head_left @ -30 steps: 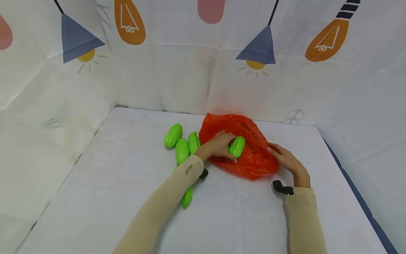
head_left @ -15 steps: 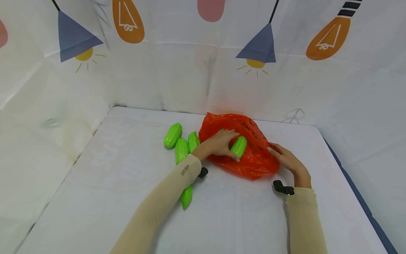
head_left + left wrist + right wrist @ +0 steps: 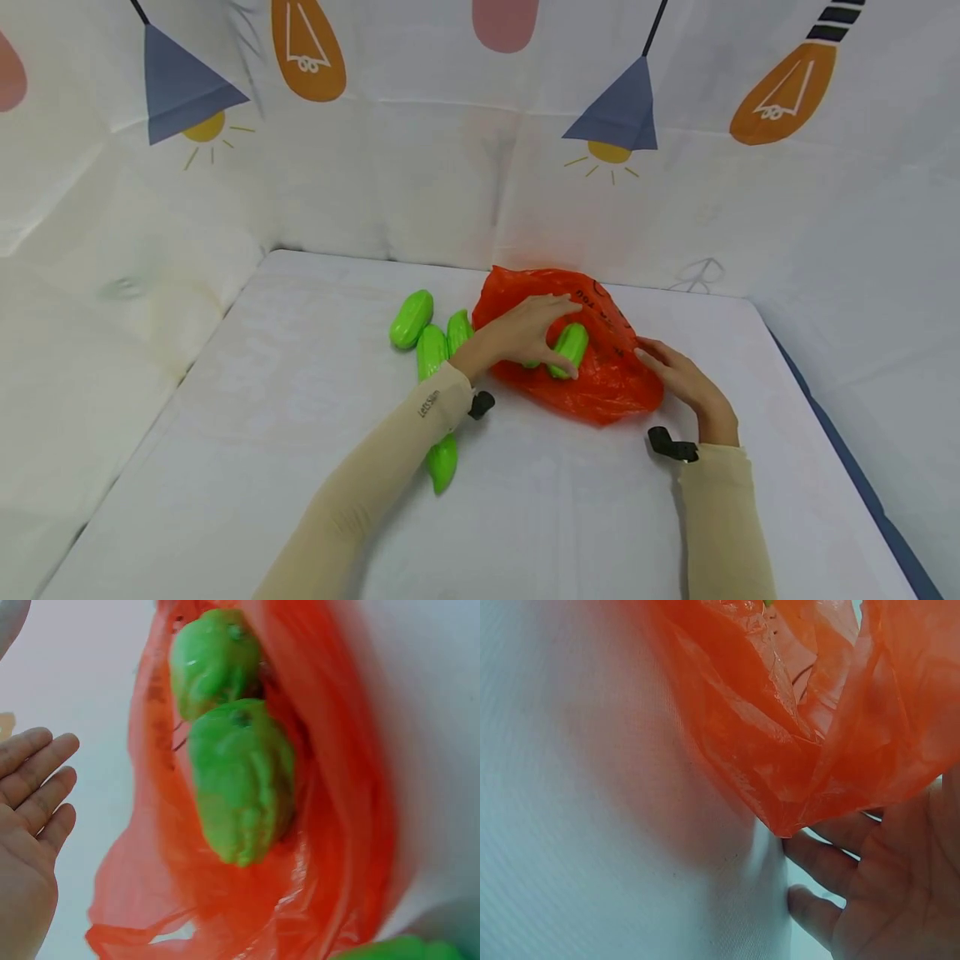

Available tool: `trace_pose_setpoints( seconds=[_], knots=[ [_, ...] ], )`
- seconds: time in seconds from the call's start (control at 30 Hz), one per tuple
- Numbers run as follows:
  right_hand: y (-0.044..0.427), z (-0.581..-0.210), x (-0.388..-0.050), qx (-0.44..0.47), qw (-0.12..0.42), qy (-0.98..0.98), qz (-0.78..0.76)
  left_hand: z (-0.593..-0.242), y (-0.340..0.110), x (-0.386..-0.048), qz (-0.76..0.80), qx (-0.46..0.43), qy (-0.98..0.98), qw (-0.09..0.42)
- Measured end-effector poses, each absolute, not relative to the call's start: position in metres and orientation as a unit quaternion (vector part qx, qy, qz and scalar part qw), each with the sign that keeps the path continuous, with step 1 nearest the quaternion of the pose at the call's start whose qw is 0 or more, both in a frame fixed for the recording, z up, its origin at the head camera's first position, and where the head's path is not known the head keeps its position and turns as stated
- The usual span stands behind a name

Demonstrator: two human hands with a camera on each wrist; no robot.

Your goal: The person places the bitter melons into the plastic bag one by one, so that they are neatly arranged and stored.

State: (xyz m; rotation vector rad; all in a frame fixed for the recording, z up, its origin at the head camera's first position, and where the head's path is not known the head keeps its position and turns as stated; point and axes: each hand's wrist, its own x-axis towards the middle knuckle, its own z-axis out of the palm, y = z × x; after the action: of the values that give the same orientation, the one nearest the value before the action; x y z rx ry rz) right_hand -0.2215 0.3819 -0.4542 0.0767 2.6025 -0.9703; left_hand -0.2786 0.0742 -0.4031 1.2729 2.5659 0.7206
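An orange-red plastic bag [image 3: 600, 396] lies with its mouth spread toward the left. Two glossy, lumpy green gourds sit inside: the larger gourd [image 3: 244, 784] and another gourd [image 3: 216, 664] touching it. Over the bag's mouth my left hand [image 3: 521, 329] has its fingers stretched out and thumb apart, gripping nothing; its thumb partly overlaps a gourd [image 3: 572, 343] in the head view. My right hand [image 3: 686, 379] holds the bag's right edge at thumb and forefinger. In the right wrist view the film covers part of that hand, and the thumb is hidden.
Left of the bag, green gourds lie on the white table [image 3: 315, 400]: one gourd [image 3: 412, 319] at the back, others [image 3: 431, 350] beside it, and a gourd [image 3: 442, 462] partly under the left forearm. A patterned white cloth wall [image 3: 420, 192] stands behind.
My left hand has let go of the gourd in the bag; its fingers have spread and lifted away. That gourd has shifted slightly right. The right hand has stayed at the bag's edge.
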Motion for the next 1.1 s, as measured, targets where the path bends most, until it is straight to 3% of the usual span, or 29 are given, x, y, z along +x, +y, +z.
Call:
trace_pose_setpoints(
  seconds=[0.63, 0.87, 1.1],
  knots=[
    [0.381, -0.455, -0.221, 0.015, 0.177, 0.925, -0.337, -0.391, 0.05, -0.277, 0.274, 0.398, 0.869, 0.102],
    [0.382, -0.453, -0.221, 0.012, 0.176, 0.925, -0.336, -0.39, 0.023, -0.286, 0.289, 0.383, 0.874, 0.072],
    [0.38, -0.454, -0.221, 0.009, 0.174, 0.925, -0.337, -0.402, -0.008, -0.289, 0.309, 0.356, 0.879, 0.076]
  ],
)
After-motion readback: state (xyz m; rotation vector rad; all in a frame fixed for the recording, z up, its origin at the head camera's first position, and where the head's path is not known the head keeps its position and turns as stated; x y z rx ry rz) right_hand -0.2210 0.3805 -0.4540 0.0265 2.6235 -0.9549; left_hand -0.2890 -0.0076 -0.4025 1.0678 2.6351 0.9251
